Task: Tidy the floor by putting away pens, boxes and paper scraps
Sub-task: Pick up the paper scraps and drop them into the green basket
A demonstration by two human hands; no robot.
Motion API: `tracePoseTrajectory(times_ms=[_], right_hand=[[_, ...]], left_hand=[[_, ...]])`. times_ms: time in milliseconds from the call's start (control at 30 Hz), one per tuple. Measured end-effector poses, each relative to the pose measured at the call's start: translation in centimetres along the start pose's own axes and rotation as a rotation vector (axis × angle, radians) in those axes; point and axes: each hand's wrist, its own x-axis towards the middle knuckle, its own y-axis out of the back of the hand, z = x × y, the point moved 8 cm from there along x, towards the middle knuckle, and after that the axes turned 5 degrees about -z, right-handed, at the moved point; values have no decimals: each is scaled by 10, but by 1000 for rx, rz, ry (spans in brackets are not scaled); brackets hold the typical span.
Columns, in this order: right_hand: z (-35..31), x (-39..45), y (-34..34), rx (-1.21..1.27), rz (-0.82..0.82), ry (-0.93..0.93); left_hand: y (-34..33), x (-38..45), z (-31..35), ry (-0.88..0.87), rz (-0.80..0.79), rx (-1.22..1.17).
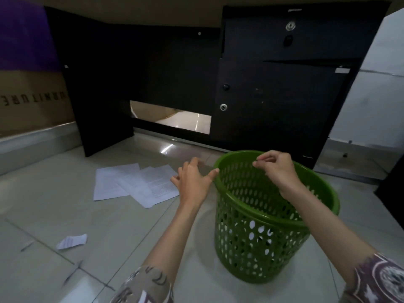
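We see a green perforated plastic basket (262,232) on pale floor tiles (54,215), our left hand (192,180) touching its rim, white printed sheets (135,184) nearby.

— How's the light?
— Dim overall. The black desk (175,68) at twelve o'clock swallows detail; the brightest patch is the slot (172,118) low in its back panel, with a glare streak on the floor tiles (168,147) just below.
— Sharpness?
— Soft throughout, smeared toward nine o'clock. Wide-angle bending tilts the white panel (376,84) at three o'clock.

Tiled floor (54,206): papers (135,184), basket (262,237)
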Motion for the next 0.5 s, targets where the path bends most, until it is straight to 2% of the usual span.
tracePoseTrajectory(times_ms=[167,333,500], right_hand=[[-54,-11,-48,121,-35,165],[-90,-33,-128,206,-233,229],[-98,-56,-218,261,-422,200]], left_hand=[[44,0,-38,92,81,-64],[99,-6,-85,190,120,-161],[171,-33,-143,305,212,-104]])
